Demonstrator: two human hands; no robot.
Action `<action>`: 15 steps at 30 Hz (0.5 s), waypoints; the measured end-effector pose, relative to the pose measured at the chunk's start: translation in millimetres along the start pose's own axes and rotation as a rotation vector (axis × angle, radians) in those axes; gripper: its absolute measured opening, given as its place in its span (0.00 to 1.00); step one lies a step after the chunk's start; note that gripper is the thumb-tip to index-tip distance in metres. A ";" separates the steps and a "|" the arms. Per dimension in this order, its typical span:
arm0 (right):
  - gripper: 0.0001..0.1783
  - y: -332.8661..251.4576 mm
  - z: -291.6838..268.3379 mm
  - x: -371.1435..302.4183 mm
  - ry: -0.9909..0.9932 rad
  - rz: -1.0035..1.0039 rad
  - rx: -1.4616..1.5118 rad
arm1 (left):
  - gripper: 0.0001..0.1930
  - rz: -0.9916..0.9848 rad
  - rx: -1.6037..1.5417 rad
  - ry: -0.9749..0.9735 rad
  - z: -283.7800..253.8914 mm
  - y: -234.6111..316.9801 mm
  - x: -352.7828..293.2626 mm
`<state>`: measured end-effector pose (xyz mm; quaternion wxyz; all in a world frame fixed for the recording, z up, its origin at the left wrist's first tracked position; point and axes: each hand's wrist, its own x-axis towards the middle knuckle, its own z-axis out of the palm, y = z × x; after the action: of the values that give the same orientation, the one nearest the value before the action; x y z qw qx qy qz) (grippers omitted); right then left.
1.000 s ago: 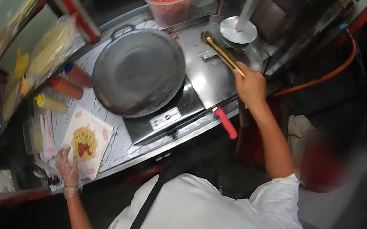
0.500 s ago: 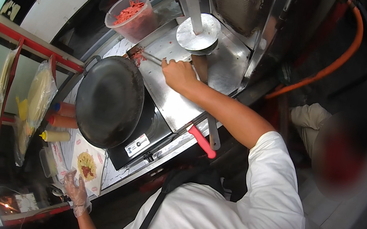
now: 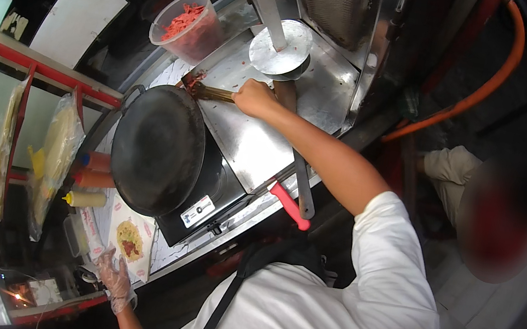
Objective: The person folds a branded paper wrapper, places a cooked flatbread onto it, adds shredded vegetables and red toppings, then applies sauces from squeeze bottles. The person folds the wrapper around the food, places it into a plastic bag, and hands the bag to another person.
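My right hand (image 3: 255,98) is closed on metal tongs (image 3: 218,94) over the steel tray (image 3: 246,165). The tongs' tips reach reddish meat scraps (image 3: 194,79) at the tray's left corner; whether they pinch any I cannot tell. My left hand (image 3: 114,277), in a clear plastic glove, is open with its fingers apart, beside a sheet of printed paper (image 3: 142,263). On that paper lies a flatbread (image 3: 129,237) topped with shredded filling and some reddish meat. Between my hands, a dark round pan (image 3: 158,149) sits on a black stove (image 3: 213,184).
A clear tub (image 3: 204,41) holds red shreds. A vertical spit with a round metal disc (image 3: 280,48) rises over the tray. A red-handled knife (image 3: 289,204) and a long metal tool (image 3: 302,189) lie along its edge. Sauce bottles (image 3: 88,198) and bagged flatbreads (image 3: 58,156) are left. Another person (image 3: 449,172) is right.
My right hand has shifted slightly away from me and turned, so the tongs show their broader side, tips at the tray's corner. My left hand stays beside the paper. The view moved slightly.
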<state>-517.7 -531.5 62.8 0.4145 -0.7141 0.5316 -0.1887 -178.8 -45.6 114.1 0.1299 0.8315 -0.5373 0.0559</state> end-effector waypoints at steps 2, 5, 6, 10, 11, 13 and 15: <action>0.23 -4.9 15.9 16.9 0.001 0.044 0.021 | 0.16 -0.004 -0.059 0.016 0.0 -3.4 -3.6; 0.24 -5.1 30.5 36.2 0.036 0.082 0.025 | 0.16 -0.063 0.034 0.031 -2.5 -15.3 -16.3; 0.15 -4.2 33.1 39.1 0.134 0.073 -0.043 | 0.16 -0.094 0.047 0.023 -3.3 -20.8 -22.5; 0.16 3.3 23.0 28.6 0.115 -0.036 0.014 | 0.17 -0.171 0.014 0.044 -7.6 -46.4 -48.8; 0.16 4.3 15.4 20.0 0.091 -0.042 0.046 | 0.17 -0.178 -0.017 0.050 -8.9 -53.8 -55.2; 0.15 3.3 -4.3 -2.6 0.121 -0.094 0.095 | 0.18 -0.217 -0.006 0.046 -9.7 -70.8 -65.4; 0.18 -7.3 -24.1 -29.2 0.181 -0.154 0.029 | 0.17 -0.264 -0.036 0.103 -4.5 -91.5 -71.8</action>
<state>-541.0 -513.5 87.7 0.3593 -0.7270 0.5076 -0.2911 -125.4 54.4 87.5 0.1783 0.8886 -0.4166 0.0715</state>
